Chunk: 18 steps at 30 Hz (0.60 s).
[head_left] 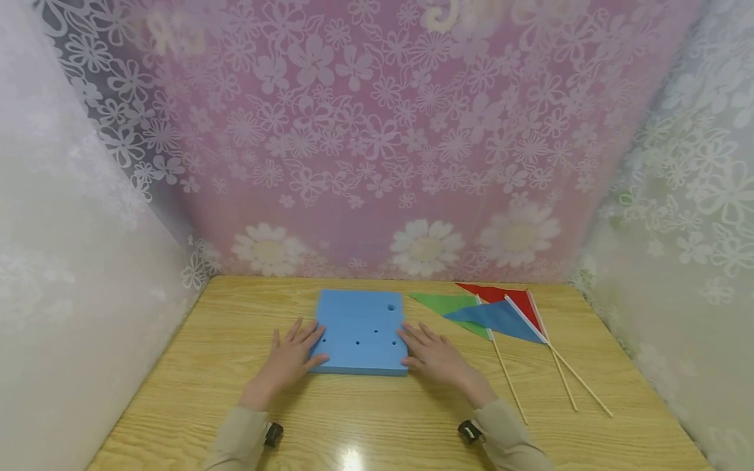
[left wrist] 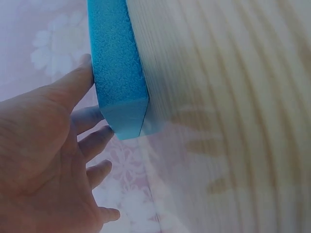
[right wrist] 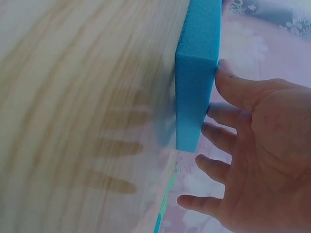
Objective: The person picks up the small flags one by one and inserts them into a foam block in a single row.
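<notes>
A flat blue foam block with round holes (head_left: 360,332) lies at the centre of the wooden table (head_left: 194,366); no writing is legible. Left hand (head_left: 288,361) and right hand (head_left: 436,356) press its side edges with straight, spread fingers. At 3 o'clock lie red (head_left: 501,296), green (head_left: 450,305) and blue (head_left: 495,319) pennant flags on wooden sticks.

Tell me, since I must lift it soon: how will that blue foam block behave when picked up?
The blue foam block looks porous and thick, so probably light and slightly squashy. It lies flat on the table, so it is unlikely to roll or tip. Its grainy side should grip rather than slip.
</notes>
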Each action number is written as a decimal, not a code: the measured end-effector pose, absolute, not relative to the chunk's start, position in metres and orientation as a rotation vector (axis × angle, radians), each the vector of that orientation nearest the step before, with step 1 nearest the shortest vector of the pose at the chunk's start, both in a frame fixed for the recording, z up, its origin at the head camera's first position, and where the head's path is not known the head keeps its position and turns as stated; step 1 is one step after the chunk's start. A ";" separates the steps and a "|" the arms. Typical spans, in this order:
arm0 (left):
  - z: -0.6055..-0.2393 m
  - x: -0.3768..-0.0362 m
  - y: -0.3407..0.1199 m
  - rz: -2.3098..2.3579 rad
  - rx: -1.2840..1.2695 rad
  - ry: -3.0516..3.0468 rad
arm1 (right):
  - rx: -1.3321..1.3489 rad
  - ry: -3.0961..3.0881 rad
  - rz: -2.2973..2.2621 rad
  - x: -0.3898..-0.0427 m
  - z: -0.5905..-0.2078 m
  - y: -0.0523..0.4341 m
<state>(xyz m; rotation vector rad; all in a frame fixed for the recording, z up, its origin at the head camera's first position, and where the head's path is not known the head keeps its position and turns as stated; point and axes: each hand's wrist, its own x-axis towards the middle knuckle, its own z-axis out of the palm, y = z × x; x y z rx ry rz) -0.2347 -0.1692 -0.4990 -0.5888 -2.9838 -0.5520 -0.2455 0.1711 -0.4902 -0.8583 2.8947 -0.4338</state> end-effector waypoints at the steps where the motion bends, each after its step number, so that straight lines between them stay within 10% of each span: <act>1: -0.498 -0.235 -0.167 -0.552 -0.589 -2.983 | -0.858 2.891 -0.435 -0.246 -0.491 0.173; 18: -0.497 -0.227 -0.128 -0.541 -0.623 -2.938 | -0.826 2.898 -0.498 -0.238 -0.490 0.208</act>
